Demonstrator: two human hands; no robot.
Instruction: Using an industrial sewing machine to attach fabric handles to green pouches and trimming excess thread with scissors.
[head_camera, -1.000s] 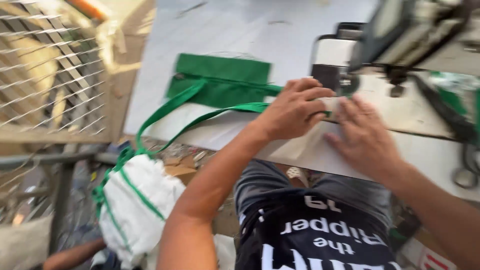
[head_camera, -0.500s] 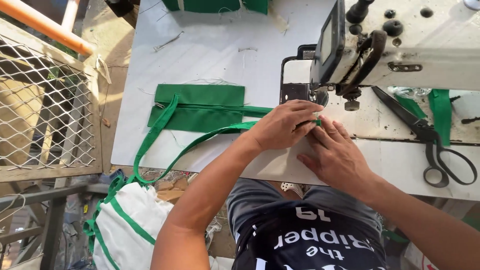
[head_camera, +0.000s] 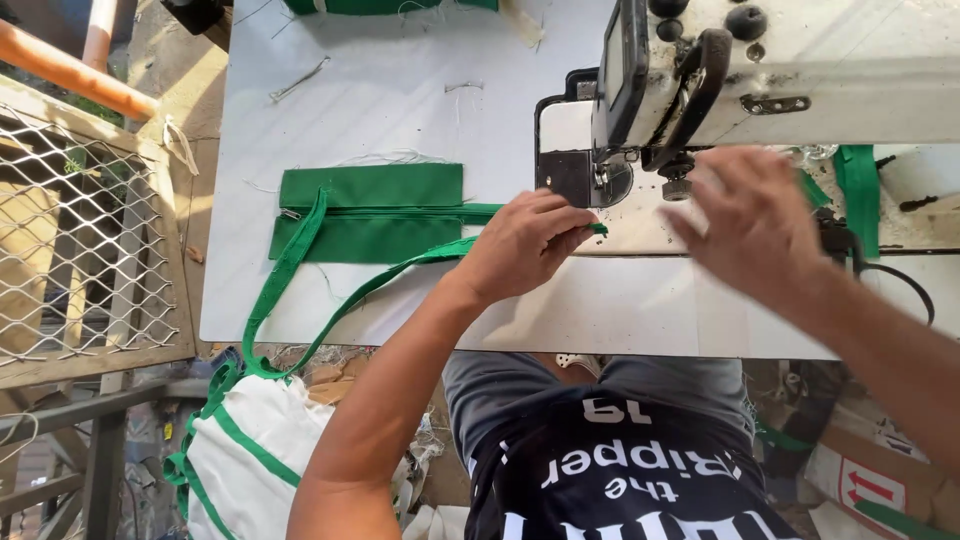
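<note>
Head view: I look down on a white worktop (head_camera: 400, 110) with a sewing machine (head_camera: 800, 70)
Progress: green strap (head_camera: 300, 240) lies fed to the needle; I judge stitching not finished
Left hand (head_camera: 520, 245): fingers pinched shut on the strap end, just beside the presser foot
Right hand (head_camera: 755, 225): blurred, fingers spread, holding nothing, raised near the machine
Green fabric panel (head_camera: 370, 210): flat, left of my hands

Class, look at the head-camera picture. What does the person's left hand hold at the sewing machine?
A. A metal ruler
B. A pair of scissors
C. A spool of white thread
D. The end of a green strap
D. The left hand pinches the end of the green strap beside the foot of the sewing machine; the strap trails off the table edge.
</note>
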